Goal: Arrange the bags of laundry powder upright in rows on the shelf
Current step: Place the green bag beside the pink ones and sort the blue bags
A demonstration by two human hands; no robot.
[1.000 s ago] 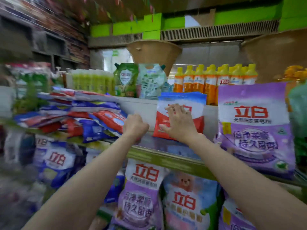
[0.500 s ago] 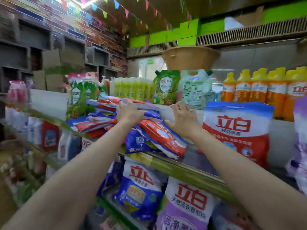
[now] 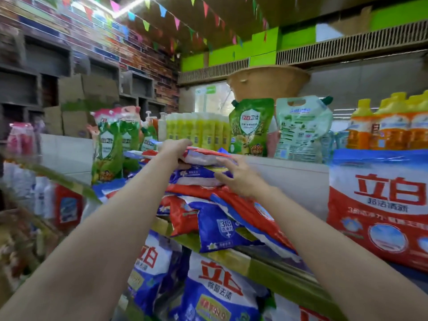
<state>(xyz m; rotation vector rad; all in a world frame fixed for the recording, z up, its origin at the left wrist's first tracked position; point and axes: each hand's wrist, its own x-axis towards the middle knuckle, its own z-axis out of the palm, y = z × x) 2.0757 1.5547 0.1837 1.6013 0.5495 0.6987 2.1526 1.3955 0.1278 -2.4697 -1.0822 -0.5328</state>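
- Surface: a green-edged shelf (image 3: 273, 272) in a shop aisle; brick-pattern wall to the left, pennant bunting under the ceiling.
- Task items: a heap of bags (image 3: 222, 216) lies flat and overlapping on the shelf; one red bag (image 3: 379, 209) stands upright well to the right.
- Left hand (image 3: 172, 149): fingers curled over the top bag (image 3: 203, 157) of the heap, gripping its far edge.
- Right hand (image 3: 236, 177): fingers spread, pressed flat against the heap's right side just under the top bag.
- Change from 0.5 s ago: both hands stay on the heap; the right hand sits lower; the view has shifted left and closer.
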